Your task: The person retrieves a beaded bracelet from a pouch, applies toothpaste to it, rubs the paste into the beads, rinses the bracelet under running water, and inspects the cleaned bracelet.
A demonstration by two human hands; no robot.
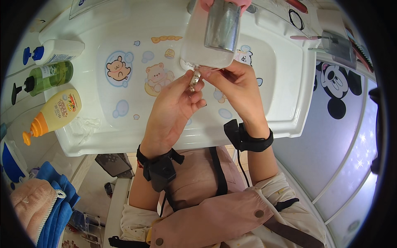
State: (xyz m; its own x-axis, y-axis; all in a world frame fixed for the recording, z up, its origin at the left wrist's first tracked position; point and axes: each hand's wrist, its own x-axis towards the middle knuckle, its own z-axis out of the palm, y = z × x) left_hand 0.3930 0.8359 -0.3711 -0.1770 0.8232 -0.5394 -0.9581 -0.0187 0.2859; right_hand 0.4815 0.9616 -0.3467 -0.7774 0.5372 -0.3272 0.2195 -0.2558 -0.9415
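Observation:
My left hand [176, 105] holds a small shiny metal piece [194, 79] between thumb and fingers, over the white washbasin [136, 136]. Close beside it on the right, my right hand [237, 86] has its thumb and fingers pinched at the underside of a translucent white container [195, 40]; what they pinch is partly hidden. The container has a pink top [243, 3] and a grey metallic cylinder [221, 28] in front of it. Cartoon stickers, among them a brown bear [118, 71], cover the basin floor.
Along the left rim stand a white pump bottle [63, 51], a green pump bottle [55, 77] and a yellow bottle with an orange pump [62, 110]. Crumpled clear film [82, 128] lies on the basin corner. Blue and pink towels [37, 201] hang lower left. A mouse-decorated panel [335, 80] stands right.

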